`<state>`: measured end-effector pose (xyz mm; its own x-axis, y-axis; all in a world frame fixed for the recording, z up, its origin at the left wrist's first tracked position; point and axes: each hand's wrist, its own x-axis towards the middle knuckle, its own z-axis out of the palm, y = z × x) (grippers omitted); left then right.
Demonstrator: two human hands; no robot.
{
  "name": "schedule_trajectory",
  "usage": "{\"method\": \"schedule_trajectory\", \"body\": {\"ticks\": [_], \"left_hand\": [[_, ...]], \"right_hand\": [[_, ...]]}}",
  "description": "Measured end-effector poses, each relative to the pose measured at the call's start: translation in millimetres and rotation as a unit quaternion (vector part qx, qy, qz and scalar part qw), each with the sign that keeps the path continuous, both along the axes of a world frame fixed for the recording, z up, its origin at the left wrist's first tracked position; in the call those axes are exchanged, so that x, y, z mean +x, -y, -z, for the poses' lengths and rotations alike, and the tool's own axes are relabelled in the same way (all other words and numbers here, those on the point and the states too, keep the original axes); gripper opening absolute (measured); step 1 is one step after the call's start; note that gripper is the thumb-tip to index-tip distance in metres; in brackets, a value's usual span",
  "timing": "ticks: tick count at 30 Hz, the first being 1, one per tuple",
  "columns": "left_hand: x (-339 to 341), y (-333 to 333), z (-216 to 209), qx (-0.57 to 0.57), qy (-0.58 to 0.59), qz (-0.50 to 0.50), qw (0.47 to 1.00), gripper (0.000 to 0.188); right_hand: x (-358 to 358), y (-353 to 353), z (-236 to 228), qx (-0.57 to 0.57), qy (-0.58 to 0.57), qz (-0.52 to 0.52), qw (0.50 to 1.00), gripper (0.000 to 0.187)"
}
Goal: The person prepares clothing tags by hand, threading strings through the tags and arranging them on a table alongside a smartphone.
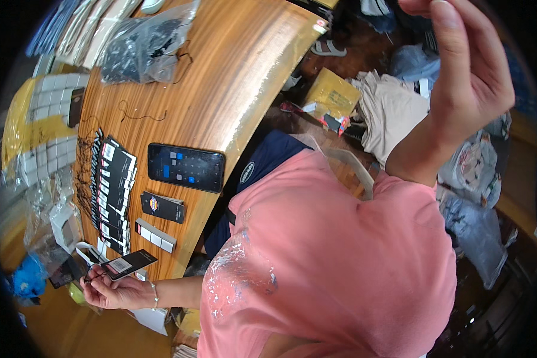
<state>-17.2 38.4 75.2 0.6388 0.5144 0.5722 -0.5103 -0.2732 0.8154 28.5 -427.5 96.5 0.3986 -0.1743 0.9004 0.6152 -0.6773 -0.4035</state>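
Note:
My left hand (110, 291) is at the near left end of the table, its fingertips pinched around the cord of a black hang tag (130, 264) with a white label. My right hand (471, 71) is raised at the upper right, close to the camera. Its thumb and fingers are drawn together, and the frame edge cuts off some fingertips, so anything between them is hidden. Beside the left hand lies an overlapping row of black hang tags (116, 185) with dark cords. Nearby are a separate black tag (163, 207) and a small stack of white-labelled strips (155, 234).
A black phone (186, 167) lies on the wooden table (221, 77). Farther along are a clear bag of dark cords (146, 45) and folded cloth (95, 30). A taped, plastic-wrapped bundle (39, 125) borders the left side. A yellow box (333, 92) and bagged clothes (474, 232) lie on the right.

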Motion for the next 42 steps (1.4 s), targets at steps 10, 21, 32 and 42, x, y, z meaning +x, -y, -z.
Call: {"method": "schedule_trajectory", "body": {"ticks": [10, 21, 32, 42], "left_hand": [[-3.9, 18.8, -0.7, -0.014, 0.003, 0.066, 0.998, 0.014], [-19.1, 29.0, -4.1, -0.117, 0.039, 0.095, 0.988, 0.024], [-19.7, 45.7, -21.5, -0.153, 0.025, 0.117, 0.981, 0.023], [-18.9, 54.2, -24.5, -0.149, 0.020, 0.180, 0.972, 0.028]], "right_hand": [[-27.8, 12.0, 24.6, 0.051, -0.030, 0.096, 0.994, 0.012], [-52.1, 27.2, 25.5, 0.083, 0.025, 0.103, 0.991, 0.016], [-61.4, 62.0, 47.8, 0.061, 0.064, 0.090, 0.992, 0.013], [-56.9, 62.3, 60.4, -0.007, -0.222, 0.091, 0.971, 0.008]]}}
